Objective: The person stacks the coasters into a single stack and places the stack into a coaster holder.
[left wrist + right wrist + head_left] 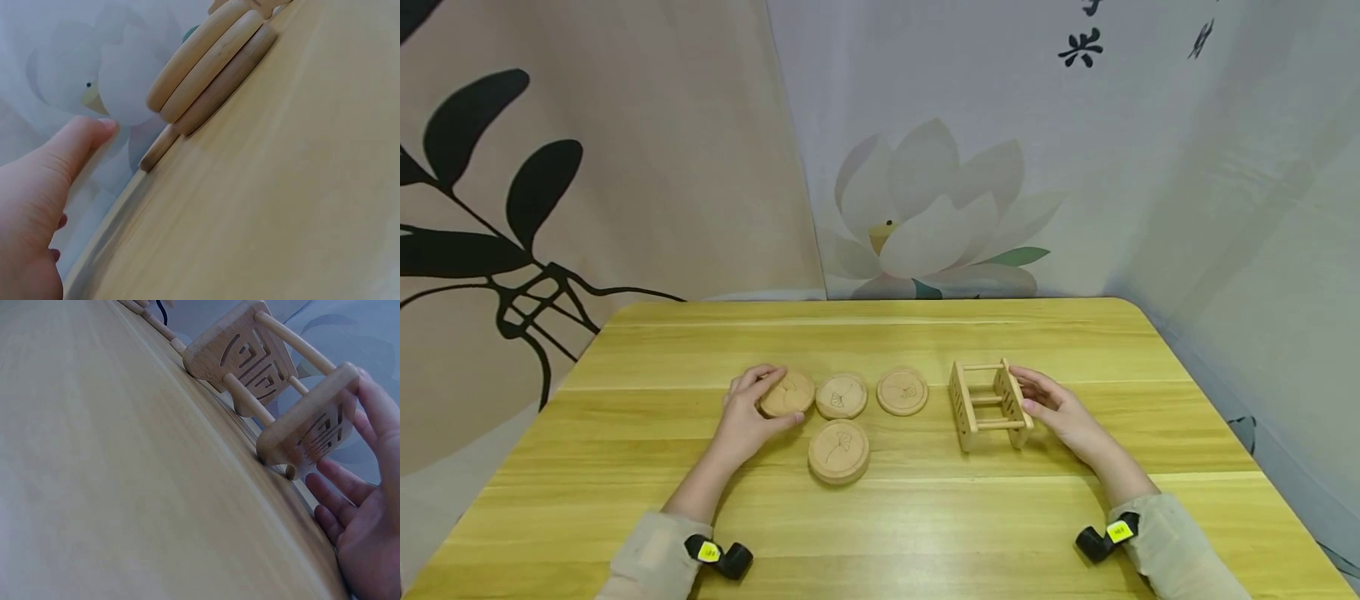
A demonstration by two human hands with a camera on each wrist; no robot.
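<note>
My left hand (pixel 751 417) spans a round wooden coaster (pixel 790 394) at the left end of a row, thumb at its near edge and fingers at its far edge. Touching it is another coaster (pixel 841 396), carved with a leaf. Closer to me sits a stack of coasters (pixel 212 65), its top one leaf-carved too. Over on the right, my right hand (pixel 1060 412) holds a wooden coaster rack (pixel 987 422) by its right side panel, fingertips and thumb against it. That panel (pixel 322 434) has cut-out slots, and round rods join it to the opposite panel.
One more coaster (pixel 902 392) lies between the row and the rack. All stand on a wooden table (pixel 940 542) with rounded far corners. Behind it hangs a curtain (pixel 700 167) printed with leaves and a lotus.
</note>
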